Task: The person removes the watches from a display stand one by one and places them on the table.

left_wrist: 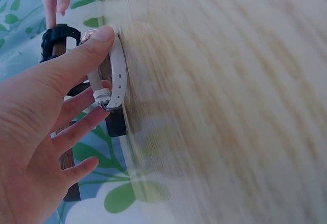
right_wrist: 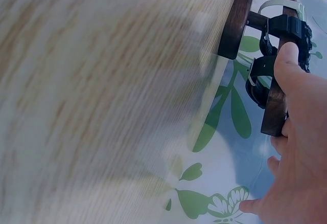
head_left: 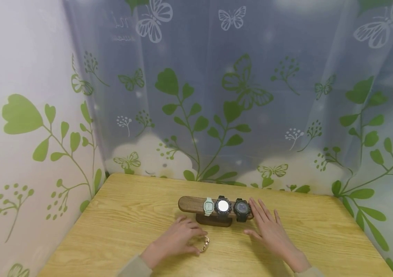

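Observation:
My left hand [head_left: 179,237] pinches a wristwatch [head_left: 206,244] just above the table, in front of the watch stand. Up close in the left wrist view, its pale strap [left_wrist: 119,75] is buckled into a loop, with the thumb over the pinkish-gold case. A dark wooden watch stand [head_left: 191,204] carries a mint-green watch [head_left: 209,206], a black watch with a bright white face [head_left: 223,206] and a black watch with a dark face [head_left: 242,208]. My right hand [head_left: 272,234], fingers extended, touches the stand's right end. The right wrist view shows the thumb [right_wrist: 287,63] beside the black watches.
Everything stands on a light wood-grain table [head_left: 130,207]. Behind it hangs a blue curtain [head_left: 196,46] printed with green leaves and butterflies; a similar pale sheet [head_left: 37,161] covers the left side. The stand's left bar has a bare stretch of wood.

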Demonstrator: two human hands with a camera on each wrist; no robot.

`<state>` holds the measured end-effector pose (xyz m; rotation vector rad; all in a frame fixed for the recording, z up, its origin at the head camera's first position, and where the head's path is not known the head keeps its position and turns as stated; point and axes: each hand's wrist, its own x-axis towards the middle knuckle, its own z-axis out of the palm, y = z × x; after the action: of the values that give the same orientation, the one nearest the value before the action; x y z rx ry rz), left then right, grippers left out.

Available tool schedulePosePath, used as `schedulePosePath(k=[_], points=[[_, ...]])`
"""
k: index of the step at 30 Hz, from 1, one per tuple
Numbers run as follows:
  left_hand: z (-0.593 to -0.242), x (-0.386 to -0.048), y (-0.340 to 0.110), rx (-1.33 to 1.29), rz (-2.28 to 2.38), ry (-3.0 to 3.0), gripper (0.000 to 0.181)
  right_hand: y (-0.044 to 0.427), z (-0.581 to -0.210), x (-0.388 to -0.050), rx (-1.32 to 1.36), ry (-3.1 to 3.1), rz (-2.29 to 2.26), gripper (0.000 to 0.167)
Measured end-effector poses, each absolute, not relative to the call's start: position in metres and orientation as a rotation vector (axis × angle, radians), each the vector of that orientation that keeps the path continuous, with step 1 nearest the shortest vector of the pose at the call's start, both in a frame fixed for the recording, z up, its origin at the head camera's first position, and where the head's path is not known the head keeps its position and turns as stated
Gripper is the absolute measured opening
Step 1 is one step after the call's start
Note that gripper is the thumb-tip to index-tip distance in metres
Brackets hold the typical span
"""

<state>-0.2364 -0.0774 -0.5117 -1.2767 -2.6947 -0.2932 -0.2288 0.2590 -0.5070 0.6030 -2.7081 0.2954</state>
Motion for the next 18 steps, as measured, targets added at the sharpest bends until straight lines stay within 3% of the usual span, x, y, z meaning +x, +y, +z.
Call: schedulePosePath(k=[7,18], points=[[-0.5122,-0.2368,-0.0792,-1.285,-0.326,-2.663,0.061,0.2584,-0.5036,-0.2282,0.582,-2.77,0.299,0.097],[-0.5029,-0.2403,-0.086,-1.267,-0.415,-2.425,0.037,0.2574,-0.5014,-0.227,0.59,-2.768,0.298,0.098]])
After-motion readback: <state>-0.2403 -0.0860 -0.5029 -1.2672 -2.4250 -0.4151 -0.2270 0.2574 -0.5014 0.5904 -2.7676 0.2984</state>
